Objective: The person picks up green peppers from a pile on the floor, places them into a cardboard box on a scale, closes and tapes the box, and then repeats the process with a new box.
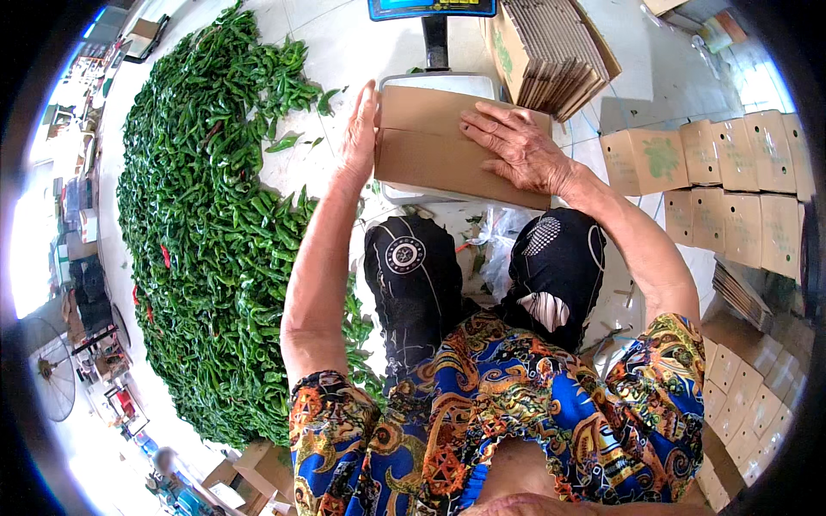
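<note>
A brown cardboard box (422, 159) with its top flaps folded closed lies on the pale platform of a weighing scale (456, 83) in front of my knees. Upright against the box's left end stands my left hand (361, 129), its fingers straight and pointing away from me. Flat on the right part of the lid rests my right hand (520, 148), fingers spread and pointing left. Neither hand grips anything. Behind the box rises the scale's dark post (436, 43), topped by a blue-framed display (430, 9) cut off by the upper edge.
A large heap of green peppers (215, 241) covers the floor at left. Flattened cartons (551, 56) stand bundled at the far right of the scale. Rows of packed boxes (731, 155) line the right side. A clear plastic bag (499, 249) lies between my knees. A fan (50, 370) stands far left.
</note>
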A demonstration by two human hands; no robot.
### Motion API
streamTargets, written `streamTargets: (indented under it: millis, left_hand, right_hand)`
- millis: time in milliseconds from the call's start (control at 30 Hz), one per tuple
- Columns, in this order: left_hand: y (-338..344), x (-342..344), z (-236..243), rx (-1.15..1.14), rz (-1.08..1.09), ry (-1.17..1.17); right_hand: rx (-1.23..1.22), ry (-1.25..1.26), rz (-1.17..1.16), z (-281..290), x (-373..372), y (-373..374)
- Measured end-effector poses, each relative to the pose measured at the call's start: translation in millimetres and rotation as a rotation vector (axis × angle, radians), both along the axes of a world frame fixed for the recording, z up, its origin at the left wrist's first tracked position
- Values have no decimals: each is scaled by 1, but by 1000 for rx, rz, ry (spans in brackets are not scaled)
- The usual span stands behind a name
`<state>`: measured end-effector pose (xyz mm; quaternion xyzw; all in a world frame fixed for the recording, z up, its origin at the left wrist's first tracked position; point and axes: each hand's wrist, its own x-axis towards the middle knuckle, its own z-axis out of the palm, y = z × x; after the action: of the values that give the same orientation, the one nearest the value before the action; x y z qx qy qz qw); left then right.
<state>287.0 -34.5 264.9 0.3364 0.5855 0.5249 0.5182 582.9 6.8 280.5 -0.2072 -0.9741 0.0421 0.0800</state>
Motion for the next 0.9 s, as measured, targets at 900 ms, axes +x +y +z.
streamTargets:
  millis: [900]
  left_hand:
    - [-6,8,-4,189,-208,894]
  right_hand:
    - [170,289,-568,-25,3,-2]
